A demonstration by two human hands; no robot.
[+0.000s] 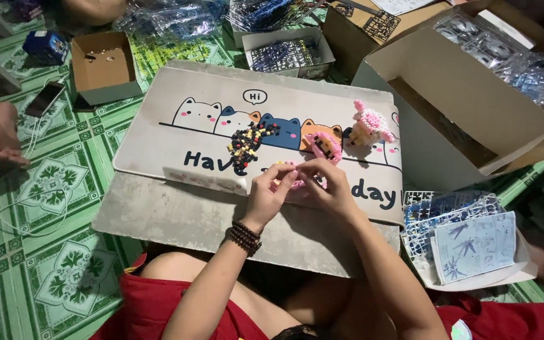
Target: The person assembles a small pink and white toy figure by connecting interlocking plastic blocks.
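Head view — left hand [271, 192] and right hand [325, 182] both pinched on pink bead piece [296, 183].

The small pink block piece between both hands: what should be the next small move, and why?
Probably press the small pink block piece together more firmly over the cat-print mat. The left hand and right hand both pinch it at their fingertips, just above the mat, and it looks unfinished beside the built pink figure.
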